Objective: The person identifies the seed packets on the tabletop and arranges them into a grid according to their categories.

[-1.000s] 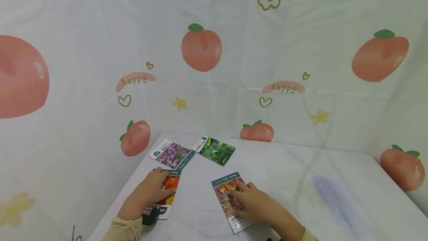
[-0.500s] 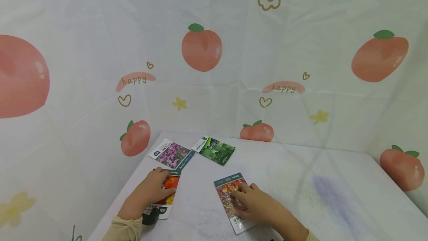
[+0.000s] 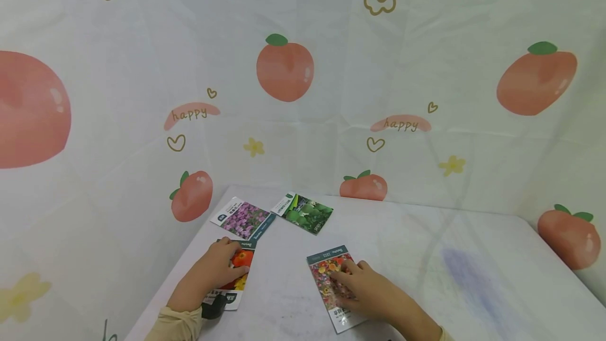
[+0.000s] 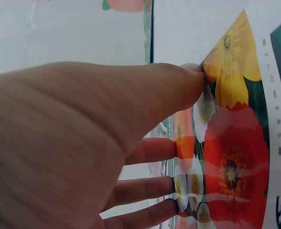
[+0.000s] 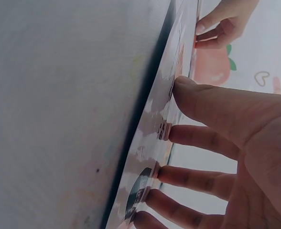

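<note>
My left hand (image 3: 213,267) rests its fingertips and thumb tip on a seed packet with red and yellow flowers (image 3: 242,258), at the table's left side. Close up in the left wrist view, the fingers reach out fairly straight to the printed face of this packet (image 4: 233,162). To the right, my right hand (image 3: 371,293) presses its spread fingertips on a seed packet of mixed small flowers (image 3: 323,278). In the right wrist view these fingers touch the face of the packet (image 5: 147,129), which lies flat on the table. The hand covers part of its right side.
Behind the left hand lies a seed packet with purple flowers (image 3: 243,220). Beside it is a seed packet with a green picture (image 3: 307,213). The white table (image 3: 402,257) bears a faded purple stain at right. A cloth printed with peaches (image 3: 284,136) hangs around the back.
My right hand has slid the mixed-flower packet slightly to the right and a little nearer to me. The left hand and the other packets have stayed put.
</note>
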The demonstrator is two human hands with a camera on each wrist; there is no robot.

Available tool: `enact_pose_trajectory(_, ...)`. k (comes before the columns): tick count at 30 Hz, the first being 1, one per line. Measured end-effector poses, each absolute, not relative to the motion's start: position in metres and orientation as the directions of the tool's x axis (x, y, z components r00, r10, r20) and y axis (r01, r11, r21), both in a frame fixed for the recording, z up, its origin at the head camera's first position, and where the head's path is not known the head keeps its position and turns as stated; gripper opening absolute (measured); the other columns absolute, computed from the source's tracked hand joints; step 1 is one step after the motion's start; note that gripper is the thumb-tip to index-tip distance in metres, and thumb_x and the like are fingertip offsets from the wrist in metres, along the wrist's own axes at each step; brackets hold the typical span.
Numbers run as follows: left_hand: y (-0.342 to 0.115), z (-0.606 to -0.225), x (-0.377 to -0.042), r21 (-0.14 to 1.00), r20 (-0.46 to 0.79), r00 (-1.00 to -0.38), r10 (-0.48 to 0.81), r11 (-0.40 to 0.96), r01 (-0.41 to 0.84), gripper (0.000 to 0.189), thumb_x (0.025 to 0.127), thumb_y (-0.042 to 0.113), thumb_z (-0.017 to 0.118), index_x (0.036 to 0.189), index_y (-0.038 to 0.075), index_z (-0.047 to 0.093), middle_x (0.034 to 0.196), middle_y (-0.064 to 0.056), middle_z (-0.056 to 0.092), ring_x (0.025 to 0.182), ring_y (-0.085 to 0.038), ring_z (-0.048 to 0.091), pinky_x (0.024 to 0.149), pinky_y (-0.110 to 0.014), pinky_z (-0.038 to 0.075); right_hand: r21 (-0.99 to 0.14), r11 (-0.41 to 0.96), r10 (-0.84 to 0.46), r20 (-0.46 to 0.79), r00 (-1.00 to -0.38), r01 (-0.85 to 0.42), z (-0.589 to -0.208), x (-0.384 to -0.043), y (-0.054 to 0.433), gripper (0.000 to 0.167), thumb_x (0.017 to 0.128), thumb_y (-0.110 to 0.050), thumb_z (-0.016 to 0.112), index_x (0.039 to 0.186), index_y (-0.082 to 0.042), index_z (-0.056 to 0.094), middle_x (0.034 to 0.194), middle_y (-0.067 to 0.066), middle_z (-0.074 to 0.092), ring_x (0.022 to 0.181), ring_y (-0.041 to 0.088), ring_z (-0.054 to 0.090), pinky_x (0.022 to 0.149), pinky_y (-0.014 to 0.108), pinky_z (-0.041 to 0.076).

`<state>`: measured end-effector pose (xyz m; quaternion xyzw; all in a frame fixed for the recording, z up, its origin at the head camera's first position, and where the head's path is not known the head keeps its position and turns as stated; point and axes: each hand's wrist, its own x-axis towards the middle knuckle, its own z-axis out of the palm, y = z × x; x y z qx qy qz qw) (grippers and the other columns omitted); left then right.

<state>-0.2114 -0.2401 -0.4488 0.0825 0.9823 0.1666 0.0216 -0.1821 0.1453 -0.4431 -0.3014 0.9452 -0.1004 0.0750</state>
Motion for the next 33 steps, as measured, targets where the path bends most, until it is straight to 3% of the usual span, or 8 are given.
enact_pose_trajectory(11, -0.24, -0.451, -0.212, 0.339, -0.016, -0.985, 0.169, 0.928, 0.154, 0.056, 0.086, 0.043, 0.087, 0.124, 0.005, 0.071, 0.112, -0.008, 0.062, 0.104, -0.024, 0.058, 0.099, -0.056, 0.058, -0.23, 0.806, -0.575, -0.086, -0.814, -0.545, -0.444, -0.181, 0.147, 0.051, 0.096, -0.044, 0.077, 0.143, -0.027, 0.066, 0.131, 0.005, 0.062, 0.108, 0.024, 0.054, 0.086, 0.044, 0.056)
enact_pose_trajectory(24, -0.241, -0.451, -0.212, 0.335, -0.012, -0.984, 0.177, 0.928, 0.163, 0.057, 0.086, 0.043, 0.087, 0.125, 0.005, 0.07, 0.114, -0.009, 0.062, 0.104, -0.025, 0.058, 0.099, -0.056, 0.059, -0.215, 0.778, -0.603, 0.005, -0.798, -0.59, -0.446, -0.176, 0.159, 0.046, 0.097, -0.043, 0.077, 0.139, -0.026, 0.068, 0.123, 0.001, 0.062, 0.1, 0.021, 0.053, 0.079, 0.04, 0.054)
enact_pose_trajectory(33, -0.242, -0.453, -0.213, 0.333, -0.022, -0.985, 0.17, 0.93, 0.153, 0.059, 0.085, 0.044, 0.087, 0.127, 0.005, 0.07, 0.115, -0.009, 0.062, 0.105, -0.025, 0.059, 0.099, -0.057, 0.059, -0.217, 0.778, -0.603, 0.003, -0.798, -0.589, -0.448, -0.175, 0.167, 0.046, 0.097, -0.045, 0.076, 0.139, -0.027, 0.068, 0.128, 0.003, 0.062, 0.099, 0.021, 0.053, 0.078, 0.041, 0.055)
